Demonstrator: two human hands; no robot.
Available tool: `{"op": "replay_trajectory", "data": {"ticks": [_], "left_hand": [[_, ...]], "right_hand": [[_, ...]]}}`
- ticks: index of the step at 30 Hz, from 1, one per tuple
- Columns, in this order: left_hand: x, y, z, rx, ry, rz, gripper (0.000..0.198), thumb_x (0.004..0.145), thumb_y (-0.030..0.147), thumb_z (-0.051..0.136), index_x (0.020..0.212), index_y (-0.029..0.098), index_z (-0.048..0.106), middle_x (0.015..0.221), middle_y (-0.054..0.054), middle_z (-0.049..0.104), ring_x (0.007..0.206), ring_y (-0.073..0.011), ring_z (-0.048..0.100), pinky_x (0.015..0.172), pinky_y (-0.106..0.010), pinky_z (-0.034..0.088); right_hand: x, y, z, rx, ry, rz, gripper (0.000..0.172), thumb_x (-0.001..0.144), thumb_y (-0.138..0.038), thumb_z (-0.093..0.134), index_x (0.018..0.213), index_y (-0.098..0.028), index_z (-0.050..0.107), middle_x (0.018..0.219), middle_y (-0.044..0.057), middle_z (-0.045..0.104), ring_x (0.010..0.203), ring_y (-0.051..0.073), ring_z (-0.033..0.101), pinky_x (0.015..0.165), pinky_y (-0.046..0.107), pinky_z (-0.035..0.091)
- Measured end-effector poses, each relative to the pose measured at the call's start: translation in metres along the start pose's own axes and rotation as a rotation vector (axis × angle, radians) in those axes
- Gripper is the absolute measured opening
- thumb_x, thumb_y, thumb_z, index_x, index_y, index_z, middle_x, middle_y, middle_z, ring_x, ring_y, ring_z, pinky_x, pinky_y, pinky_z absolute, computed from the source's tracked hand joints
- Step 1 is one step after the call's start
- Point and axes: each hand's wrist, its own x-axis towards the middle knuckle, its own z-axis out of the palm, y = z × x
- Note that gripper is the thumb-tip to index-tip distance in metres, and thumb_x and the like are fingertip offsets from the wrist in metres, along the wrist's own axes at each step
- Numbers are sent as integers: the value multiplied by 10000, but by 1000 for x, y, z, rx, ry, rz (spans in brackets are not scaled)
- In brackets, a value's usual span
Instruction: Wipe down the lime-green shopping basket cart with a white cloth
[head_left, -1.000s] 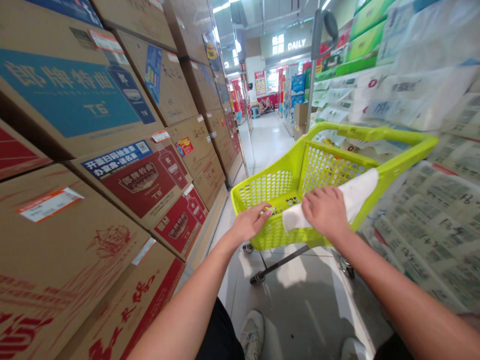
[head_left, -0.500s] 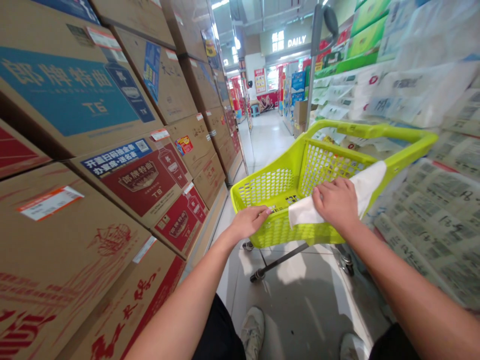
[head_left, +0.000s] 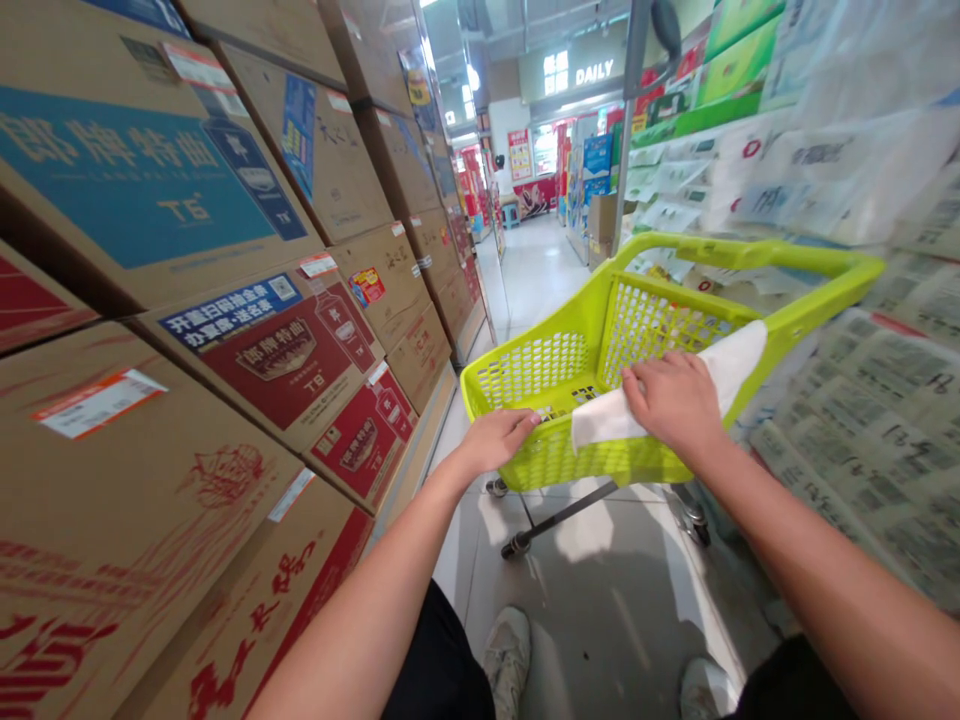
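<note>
A lime-green plastic shopping cart [head_left: 626, 465] stands side-on in front of me, its push handle at the right. My left hand [head_left: 496, 440] is closed around the near rim towards the cart's front end. Farther right along the same rim, my right hand [head_left: 675, 400] presses a white cloth [head_left: 731, 370] against the plastic, fingers curled over the edge. The cloth drapes outside the rim, reaching out on both sides of that hand. Through the basket opening, some dark printed marks show on the bottom; I cannot make them out.
Stacked cardboard cartons [head_left: 300, 360] form a wall on my left. Packs in white plastic wrapping [head_left: 862, 400] are piled on the right, close to the cart. A grey metal post [head_left: 626, 150] rises behind the cart. A tiled aisle [head_left: 544, 260] runs ahead past shelves.
My right hand and the cloth have shifted very slightly left along the rim. My left hand keeps its hold, and the cart stays nearly in place.
</note>
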Motion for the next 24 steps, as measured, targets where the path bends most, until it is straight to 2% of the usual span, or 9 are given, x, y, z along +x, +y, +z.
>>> {"op": "replay_trajectory", "data": {"ticks": [2,4,6,8,10,13,16,19,24], "left_hand": [[0,3,1,6,8,22,644,1063,653,240,1112,263,750,1148,-50,799,1089,-265,727,932,-352,535],[1,4,2,17,4,39,651,1063,654,231,1113,255,744,1157,-62,794,1094,-274,725,934,-363,534],[3,1,1,9,-9,48,655,1060,660,236,1090,246,743,1155,-73,793,1089,-284,727,939,-377,535],[4,-5,0,-22,-29,58,657,1056,668,244,1080,242,743,1172,-76,792,1109,-288,725,972,-387,533],[4,-10,-1,-77,-37,68,661,1054,672,251,1093,238,748,1211,-76,787,1136,-284,721,1013,-386,528],[2,-14,-1,-147,-10,70,688,1054,676,235,1159,234,752,1251,-71,779,1150,-277,722,1037,-390,529],[1,-12,1,-138,32,68,706,1053,684,221,1221,237,740,1273,-73,773,1177,-285,715,1033,-412,526],[3,-11,3,-130,55,89,667,1057,670,247,1228,244,732,1288,-71,765,1206,-285,702,1045,-416,515],[6,-16,1,-142,39,136,499,1045,602,420,1093,237,756,1164,-58,790,1080,-260,727,965,-372,533]], "right_hand": [[-7,-24,-2,15,1,-10,473,1071,-426,390,856,-175,729,868,128,687,930,290,514,981,447,296],[-19,-64,-3,86,-20,-83,439,1058,-457,422,916,-179,730,918,130,680,970,299,514,1022,460,291],[-27,-100,-2,188,-28,-180,415,1029,-492,484,1091,-162,729,1040,146,690,1058,318,511,1062,469,280],[-28,-113,0,233,-43,-262,428,1025,-502,496,1169,-162,713,1088,145,694,1072,317,515,1046,462,289],[-21,-99,2,217,-68,-261,404,1054,-470,448,1069,-179,729,1002,124,711,1009,299,534,976,443,308],[-6,-52,5,108,-60,-111,452,1079,-384,384,844,-180,713,842,116,718,878,274,540,873,431,299],[-1,-25,4,74,-8,-65,402,1054,-349,435,795,-187,695,810,103,719,849,265,536,862,429,292],[-8,-32,3,173,-7,-206,324,1043,-326,471,865,-203,712,837,75,724,895,262,555,922,438,291],[-19,-46,11,434,-38,-428,286,1030,-232,503,1237,-239,701,1116,65,762,1036,248,606,984,428,321]]}}
